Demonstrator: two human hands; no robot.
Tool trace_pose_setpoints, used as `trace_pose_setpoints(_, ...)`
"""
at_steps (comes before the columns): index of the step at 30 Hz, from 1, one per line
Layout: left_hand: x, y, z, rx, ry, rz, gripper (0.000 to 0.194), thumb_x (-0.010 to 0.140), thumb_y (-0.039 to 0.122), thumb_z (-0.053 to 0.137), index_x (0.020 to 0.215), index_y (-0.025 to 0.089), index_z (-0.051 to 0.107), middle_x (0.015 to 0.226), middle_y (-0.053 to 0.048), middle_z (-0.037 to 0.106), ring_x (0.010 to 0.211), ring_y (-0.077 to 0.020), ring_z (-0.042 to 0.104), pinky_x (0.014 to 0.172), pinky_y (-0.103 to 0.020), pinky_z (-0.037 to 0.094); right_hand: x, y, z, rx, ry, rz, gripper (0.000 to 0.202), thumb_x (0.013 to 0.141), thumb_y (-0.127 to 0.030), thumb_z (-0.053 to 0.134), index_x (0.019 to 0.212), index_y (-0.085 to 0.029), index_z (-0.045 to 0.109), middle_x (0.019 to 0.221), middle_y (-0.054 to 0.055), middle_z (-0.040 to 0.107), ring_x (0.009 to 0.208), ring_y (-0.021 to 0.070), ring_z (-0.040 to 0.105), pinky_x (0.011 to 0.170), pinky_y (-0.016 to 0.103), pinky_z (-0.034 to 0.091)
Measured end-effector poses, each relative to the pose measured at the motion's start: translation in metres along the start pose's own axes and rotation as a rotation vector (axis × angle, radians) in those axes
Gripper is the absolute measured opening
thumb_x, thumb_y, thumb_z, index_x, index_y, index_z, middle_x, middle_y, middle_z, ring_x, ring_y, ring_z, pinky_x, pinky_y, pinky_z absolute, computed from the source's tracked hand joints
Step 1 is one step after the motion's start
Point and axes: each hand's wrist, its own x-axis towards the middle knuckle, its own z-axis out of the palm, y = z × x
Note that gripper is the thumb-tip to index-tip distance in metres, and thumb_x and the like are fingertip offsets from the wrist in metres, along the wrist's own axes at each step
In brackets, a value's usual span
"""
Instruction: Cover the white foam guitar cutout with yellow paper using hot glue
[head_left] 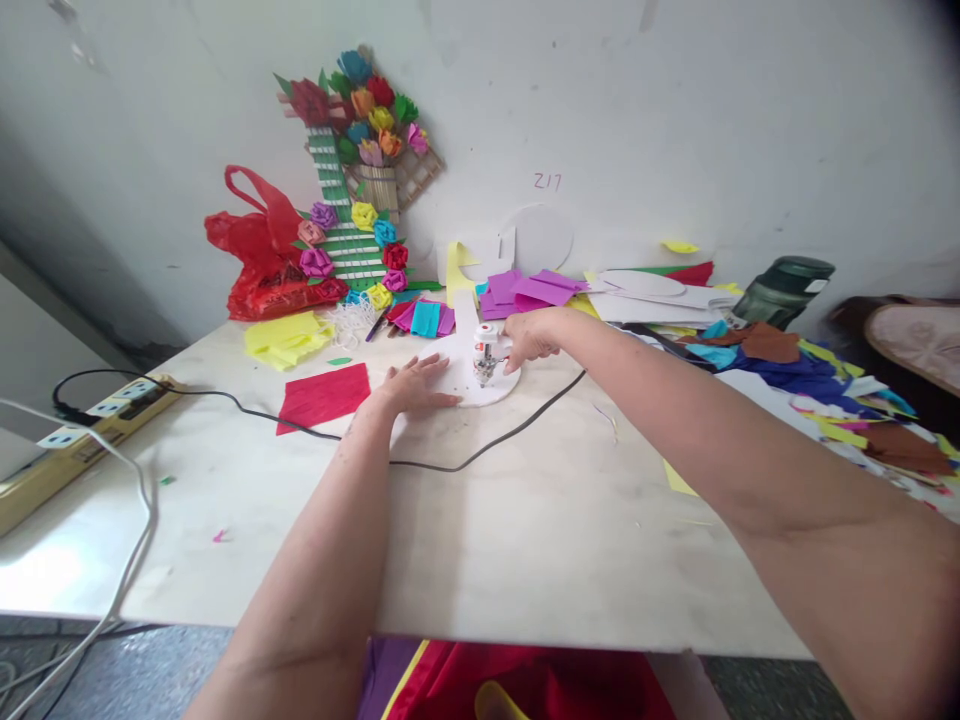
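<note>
A white guitar-shaped board (454, 375) lies flat on the table (525, 540), its narrow neck pointing toward the wall. My left hand (417, 385) rests on the left edge of its round part, fingers spread and holding nothing. On the right part of the board stands a small white and metal device (486, 355), with a clear, shiny lower part. My right hand (531, 338) is closed at the device's right side, its fingertips touching it. Part of the grip is hidden by the hand itself.
A black cable (465, 465) crosses the table in front of the board. Red paper (326, 395) lies left, purple sheets (525, 288) behind. Paper flowers (382, 120) and a red bag (262, 250) stand at the wall; a green bottle (784, 290) and scraps (840, 400) are right.
</note>
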Motion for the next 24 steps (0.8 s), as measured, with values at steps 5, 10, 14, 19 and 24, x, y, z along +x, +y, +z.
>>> trace_pose_setpoints(5, 0.000, 0.007, 0.001, 0.042, 0.031, 0.000, 0.090, 0.063, 0.077, 0.040, 0.141, 0.036, 0.018, 0.148, 0.009, 0.011, 0.135, -0.0304, -0.009, 0.105, -0.054, -0.003, 0.004, 0.004, 0.004, 0.038, -0.008, 0.008, 0.061, 0.058, -0.054, 0.070, 0.097, -0.010, 0.057, 0.068, 0.004, 0.056, 0.061, 0.0177, 0.055, 0.052, 0.028, 0.040)
trace_pose_setpoints(10, 0.002, 0.015, 0.003, 0.070, 0.087, 0.056, 0.084, 0.067, 0.077, 0.035, 0.139, 0.034, 0.026, 0.147, 0.008, 0.017, 0.135, -0.0290, -0.005, 0.104, -0.053, -0.008, 0.008, 0.008, 0.010, 0.088, -0.013, -0.006, 0.060, 0.057, -0.053, 0.071, 0.098, -0.012, 0.057, 0.066, 0.003, 0.057, 0.062, 0.0181, 0.057, 0.053, 0.028, 0.041)
trace_pose_setpoints(14, 0.003, 0.019, 0.004, 0.080, 0.073, 0.088, 0.084, 0.067, 0.078, 0.034, 0.138, 0.033, 0.027, 0.147, 0.006, 0.017, 0.135, -0.0293, 0.004, 0.105, -0.053, -0.005, 0.007, 0.009, 0.015, 0.097, -0.011, 0.024, 0.052, 0.060, -0.053, 0.069, 0.092, -0.012, 0.058, 0.062, 0.003, 0.055, 0.058, 0.0173, 0.056, 0.052, 0.029, 0.042)
trace_pose_setpoints(19, 0.002, 0.023, 0.002, 0.069, 0.053, 0.078, 0.087, 0.065, 0.078, 0.036, 0.138, 0.032, 0.027, 0.147, 0.005, 0.017, 0.136, -0.0276, 0.007, 0.105, -0.053, -0.001, 0.005, 0.006, 0.015, 0.094, -0.004, 0.035, 0.048, 0.062, -0.051, 0.069, 0.087, -0.012, 0.058, 0.061, 0.003, 0.055, 0.060, 0.0178, 0.056, 0.053, 0.028, 0.041)
trace_pose_setpoints(24, -0.002, 0.027, -0.001, 0.069, 0.036, 0.063, 0.087, 0.066, 0.078, 0.035, 0.139, 0.032, 0.025, 0.148, 0.004, 0.014, 0.136, -0.0260, 0.005, 0.106, -0.052, 0.000, 0.001, 0.001, 0.008, 0.064, 0.012, 0.018, 0.053, 0.058, -0.052, 0.071, 0.089, -0.011, 0.060, 0.066, 0.005, 0.057, 0.066, 0.0201, 0.058, 0.054, 0.028, 0.041)
